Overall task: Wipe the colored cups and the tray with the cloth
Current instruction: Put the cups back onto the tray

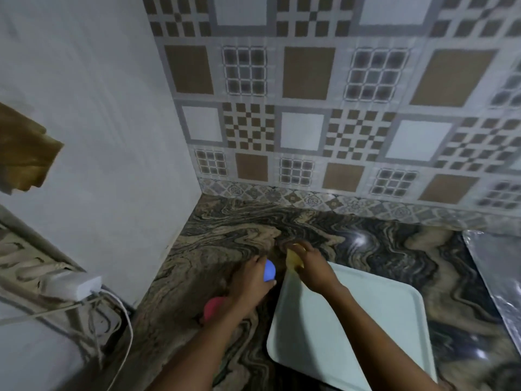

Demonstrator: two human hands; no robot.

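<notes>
My left hand (252,280) is wrapped around a blue cup (269,270) on the marbled counter, just left of the tray. A red cup (213,306) sits on the counter close by, partly hidden under my left forearm. My right hand (311,268) grips a yellow cloth (293,260) above the far left corner of the pale green tray (366,320), a short way right of the blue cup. The tray lies flat on the counter and my right forearm crosses it.
The counter (380,249) ends at a tiled wall behind and a white wall on the left. A silver foil-covered surface (496,272) lies at the right edge. A white adapter (74,286) with cables and a brown hanging cloth (25,153) are at the left.
</notes>
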